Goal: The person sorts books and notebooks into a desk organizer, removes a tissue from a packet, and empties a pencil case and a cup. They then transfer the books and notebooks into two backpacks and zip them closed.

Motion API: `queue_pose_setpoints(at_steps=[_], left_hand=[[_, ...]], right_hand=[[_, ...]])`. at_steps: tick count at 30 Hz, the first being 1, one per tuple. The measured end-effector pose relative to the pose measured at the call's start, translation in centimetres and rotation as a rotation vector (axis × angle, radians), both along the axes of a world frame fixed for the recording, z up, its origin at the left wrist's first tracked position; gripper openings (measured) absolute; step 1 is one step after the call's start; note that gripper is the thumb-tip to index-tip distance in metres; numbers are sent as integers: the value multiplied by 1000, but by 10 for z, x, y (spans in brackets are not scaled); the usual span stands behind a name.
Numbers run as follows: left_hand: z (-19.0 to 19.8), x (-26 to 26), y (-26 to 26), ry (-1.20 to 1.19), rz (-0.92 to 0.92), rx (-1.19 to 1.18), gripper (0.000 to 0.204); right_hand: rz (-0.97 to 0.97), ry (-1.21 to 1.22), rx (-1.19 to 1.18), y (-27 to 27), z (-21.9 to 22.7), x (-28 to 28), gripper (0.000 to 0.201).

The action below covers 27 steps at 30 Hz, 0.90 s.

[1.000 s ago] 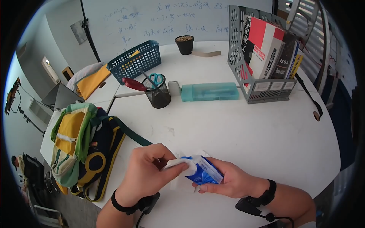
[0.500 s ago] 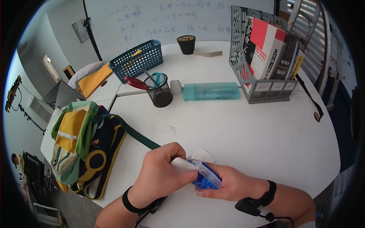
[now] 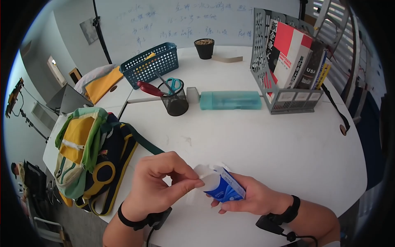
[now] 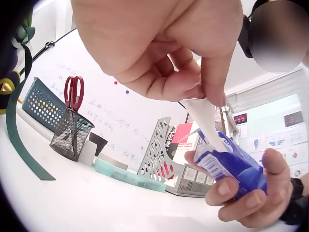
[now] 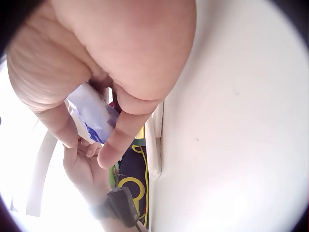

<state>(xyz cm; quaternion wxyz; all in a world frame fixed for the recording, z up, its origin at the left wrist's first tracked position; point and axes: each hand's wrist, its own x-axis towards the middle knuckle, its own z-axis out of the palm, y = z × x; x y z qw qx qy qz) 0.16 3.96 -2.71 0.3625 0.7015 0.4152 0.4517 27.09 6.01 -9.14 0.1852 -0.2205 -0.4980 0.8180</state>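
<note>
My right hand point(image 3: 261, 195) grips a blue and white tissue packet point(image 3: 225, 190), with the thumb on the near side. My left hand point(image 3: 158, 181) pinches the end of a white tissue point(image 3: 209, 180) between thumb and fingertips. In the left wrist view the tissue point(image 4: 205, 121) stretches from those fingertips down into the top of the packet point(image 4: 239, 169), whose printed label faces that camera. Another white tissue point(image 5: 154, 145) lies on the table behind the packet, mostly hidden by it in the head view.
A green and navy backpack point(image 3: 88, 156) lies at the left, its strap point(image 3: 144, 142) reaching toward my left hand. Farther back stand a mesh pen cup point(image 3: 176, 105), a teal case point(image 3: 230, 100), a blue basket point(image 3: 152, 68), a plant pot point(image 3: 204, 51) and a grey book rack point(image 3: 296, 101).
My left hand moved in toward the packet, then drew back to the left, the tissue stretched between. The right hand stays in place, with the packet turned to show more of its front.
</note>
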Motion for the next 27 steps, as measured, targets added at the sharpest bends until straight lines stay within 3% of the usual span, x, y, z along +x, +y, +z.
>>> queue_pose_setpoints(at_steps=[2,11,14,21,24,27], left_hand=[[-3,0,-1,42,-44,5,16],[1,14,-3,54,131,-82,17],[4,14,-5,199,-28,119,20],[-12,25,-9,347,-39,216,27],[3,28,-9,339,59,87,39],[-2,26,-2,222,-31,71,45]], right_hand=[[8,11,-2,-2,0,0,65],[-6,44,-34,-2,-5,0,63],[-16,38,-16,-1,-2,0,64],[4,-42,101,-3,-8,0,66],[-13,-43,83,-4,-4,-2,65],[-5,-12,75,-2,-2,-1,62]])
